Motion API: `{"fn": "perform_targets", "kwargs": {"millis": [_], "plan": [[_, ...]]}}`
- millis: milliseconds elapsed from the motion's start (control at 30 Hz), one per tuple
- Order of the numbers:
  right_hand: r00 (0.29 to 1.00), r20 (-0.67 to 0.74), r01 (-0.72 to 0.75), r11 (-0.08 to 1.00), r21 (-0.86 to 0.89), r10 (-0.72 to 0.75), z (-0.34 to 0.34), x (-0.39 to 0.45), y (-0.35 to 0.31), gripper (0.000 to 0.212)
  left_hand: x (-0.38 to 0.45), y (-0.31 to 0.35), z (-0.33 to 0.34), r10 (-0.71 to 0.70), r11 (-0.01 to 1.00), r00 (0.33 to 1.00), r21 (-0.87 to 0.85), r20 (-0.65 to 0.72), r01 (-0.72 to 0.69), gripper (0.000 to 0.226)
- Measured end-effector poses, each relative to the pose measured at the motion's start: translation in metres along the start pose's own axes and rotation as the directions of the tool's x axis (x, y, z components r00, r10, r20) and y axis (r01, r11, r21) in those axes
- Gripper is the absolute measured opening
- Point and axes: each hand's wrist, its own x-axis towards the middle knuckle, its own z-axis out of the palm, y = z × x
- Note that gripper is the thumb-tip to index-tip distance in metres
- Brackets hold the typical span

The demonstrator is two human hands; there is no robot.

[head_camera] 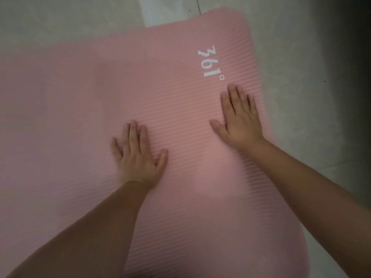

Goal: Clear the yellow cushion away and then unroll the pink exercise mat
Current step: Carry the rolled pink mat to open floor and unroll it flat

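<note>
The pink exercise mat [84, 109] lies spread flat on the floor and fills most of the view. It has a ribbed surface and white "361°" lettering near its far right corner. My left hand [138, 157] rests palm down on the middle of the mat, fingers apart. My right hand [240, 117] lies flat on the mat near its right edge, just below the lettering, fingers spread. Neither hand holds anything. No yellow cushion is in view.
Grey tiled floor [297, 63] surrounds the mat on the right and at the top. A paler strip of floor [170, 11] runs beyond the mat's far edge. The upper right corner of the view is dark.
</note>
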Motion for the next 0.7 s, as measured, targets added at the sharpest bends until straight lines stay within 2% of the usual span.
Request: {"fn": "perform_targets", "kwargs": {"millis": [200,333,467,567,700], "plan": [[1.0,-0.013,0.014,1.0,0.02,-0.014,-0.021,0.111,-0.003,0.07,0.004,0.001,-0.006,0.01,0.999,1.0,0.051,-0.014,-0.009,0.074],[0.999,-0.035,-0.01,1.0,-0.01,0.009,-0.028,0.143,-0.002,0.066,0.006,0.004,-0.008,0.007,0.999,1.0,0.047,0.012,-0.007,0.075],[0.996,-0.085,-0.004,1.0,-0.024,0.002,-0.026,0.141,-0.002,0.064,0.008,0.002,-0.008,0.024,0.998,0.999,0.058,0.032,-0.025,0.075],[0.995,-0.092,-0.033,0.999,0.031,0.036,-0.021,0.122,-0.013,0.064,0.008,0.002,-0.009,0.03,0.998,0.998,0.059,0.055,-0.033,0.076],[0.999,-0.048,0.01,0.996,0.089,-0.006,0.009,0.018,-0.054,0.062,0.006,0.002,-0.009,0.035,0.997,0.999,0.061,0.038,-0.037,0.077]]}}
